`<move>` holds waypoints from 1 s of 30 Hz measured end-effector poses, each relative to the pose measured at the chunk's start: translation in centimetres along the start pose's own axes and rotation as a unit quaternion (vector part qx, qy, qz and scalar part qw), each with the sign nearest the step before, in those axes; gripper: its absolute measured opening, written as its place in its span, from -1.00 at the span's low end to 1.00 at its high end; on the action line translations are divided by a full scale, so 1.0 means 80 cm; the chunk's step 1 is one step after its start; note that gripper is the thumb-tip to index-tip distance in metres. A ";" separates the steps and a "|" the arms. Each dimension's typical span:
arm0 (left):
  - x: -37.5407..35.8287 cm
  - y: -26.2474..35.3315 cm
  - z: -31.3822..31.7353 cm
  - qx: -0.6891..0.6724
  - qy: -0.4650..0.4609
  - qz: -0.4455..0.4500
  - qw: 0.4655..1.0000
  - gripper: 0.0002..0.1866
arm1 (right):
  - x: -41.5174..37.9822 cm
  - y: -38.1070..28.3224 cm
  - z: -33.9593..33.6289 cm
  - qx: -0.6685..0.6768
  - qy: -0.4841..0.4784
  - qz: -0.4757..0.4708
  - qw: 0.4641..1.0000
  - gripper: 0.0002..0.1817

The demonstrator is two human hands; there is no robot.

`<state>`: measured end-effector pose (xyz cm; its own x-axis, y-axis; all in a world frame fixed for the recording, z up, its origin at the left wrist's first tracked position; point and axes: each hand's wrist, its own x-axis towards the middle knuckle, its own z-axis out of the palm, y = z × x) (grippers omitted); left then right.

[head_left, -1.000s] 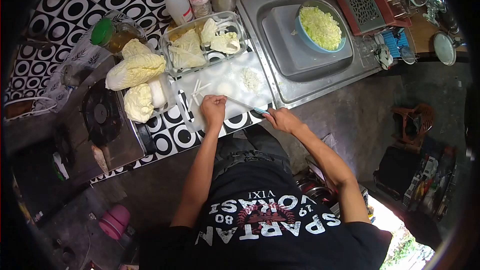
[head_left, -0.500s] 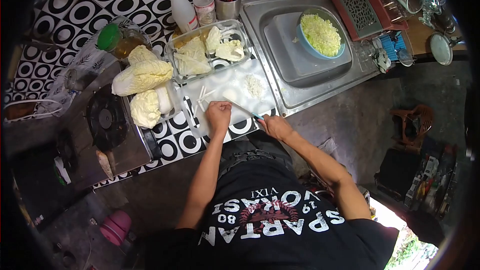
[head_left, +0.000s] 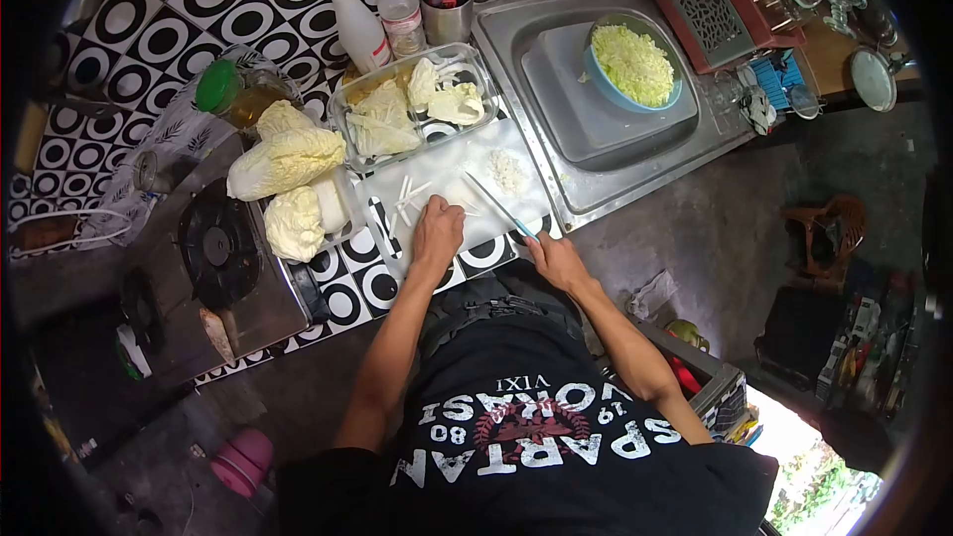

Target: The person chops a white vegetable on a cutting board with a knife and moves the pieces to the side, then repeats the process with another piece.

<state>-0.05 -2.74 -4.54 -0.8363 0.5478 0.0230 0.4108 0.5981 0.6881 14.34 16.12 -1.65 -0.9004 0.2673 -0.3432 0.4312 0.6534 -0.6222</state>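
My right hand is closed round the light-blue handle of a kitchen knife. Its blade slants up and left over a whitish cutting board. On the board's left part, my left hand has its fingers curled down over thin white vegetable strips, whose ends show faintly beside the fingertips. More white strips lie loose just above that hand. To the right of the blade tip sits a small pile of white diced vegetable.
Behind the board, a clear divided container holds cabbage leaves. Napa cabbages lie to the left, beside a gas stove. On the right, a blue bowl of chopped cabbage stands over the steel sink. Bottles stand at the back.
The knife has shifted right, its blade now steeper and farther from my left fingers. My right hand has moved slightly right and down. The left hand stays curled on the board.
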 end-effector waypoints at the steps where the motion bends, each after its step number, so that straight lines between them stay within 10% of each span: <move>1: 0.002 0.001 -0.006 0.002 -0.003 0.001 1.000 -0.91 | -0.002 -0.002 0.000 0.008 0.002 0.006 1.000 -0.58; 10: 0.000 -0.027 -0.052 0.237 -0.045 0.031 0.970 -0.91 | -0.020 -0.009 0.003 0.053 -0.002 0.043 0.998 -0.55; 15: 0.009 -0.008 -0.056 0.205 0.020 -0.011 0.979 -0.83 | -0.019 -0.001 0.011 0.079 -0.007 0.056 0.995 -0.53; 19: 0.024 0.013 -0.028 0.141 -0.043 0.127 0.981 -0.77 | -0.013 -0.002 0.011 0.099 -0.014 0.067 0.993 -0.50; 30: 0.030 0.021 0.023 0.091 -0.056 0.041 0.993 -0.88 | -0.012 -0.013 -0.004 0.090 -0.042 0.079 0.992 -0.48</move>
<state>-0.66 0.66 -4.66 -0.7555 0.6550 -0.0133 0.5437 0.6382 0.5451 14.72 15.38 -0.45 -0.8162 0.2916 -0.4988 0.5765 0.4695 -0.6688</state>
